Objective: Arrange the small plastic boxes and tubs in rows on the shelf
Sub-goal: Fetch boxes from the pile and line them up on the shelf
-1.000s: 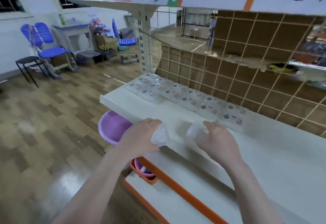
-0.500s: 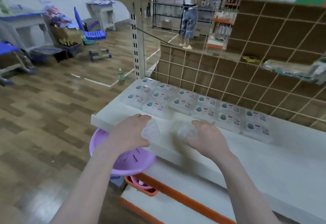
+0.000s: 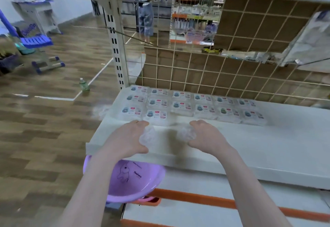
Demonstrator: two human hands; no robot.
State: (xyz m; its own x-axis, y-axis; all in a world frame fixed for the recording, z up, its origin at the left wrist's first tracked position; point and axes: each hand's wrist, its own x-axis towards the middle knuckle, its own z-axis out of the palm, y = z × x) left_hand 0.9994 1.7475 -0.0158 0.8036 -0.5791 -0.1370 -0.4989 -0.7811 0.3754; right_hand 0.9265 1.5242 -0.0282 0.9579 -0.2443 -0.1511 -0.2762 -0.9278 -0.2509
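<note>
Both hands are seen over the front of the white shelf (image 3: 267, 148), side by side and a little apart. A clear tub (image 3: 147, 135) is gripped by the left hand (image 3: 127, 138), fingers curled over its top and thumb tucked below; a second clear tub (image 3: 185, 134) is gripped the same way by the right hand (image 3: 208, 135), fingers clamped round it. Whether the two tubs are touching the shelf or held just above it cannot be told through the blur. Behind the hands, small labelled boxes (image 3: 180, 104) are laid flat in rows against the back of the shelf: two long rows running left to right, with a short third row begun at the left front, its nearest box (image 3: 157, 116) just beyond the left hand. The boxes are set edge to edge. The wire grid (image 3: 205, 69) is seen standing upright right behind them, brown card behind it. Below the shelf edge, under the left forearm, a purple basin (image 3: 135, 180) is seen, with an orange tray (image 3: 151, 201) partly hidden beneath it. A green bottle (image 3: 83, 84) is seen upright on the wooden floor (image 3: 35, 137), well off to the left.
</note>
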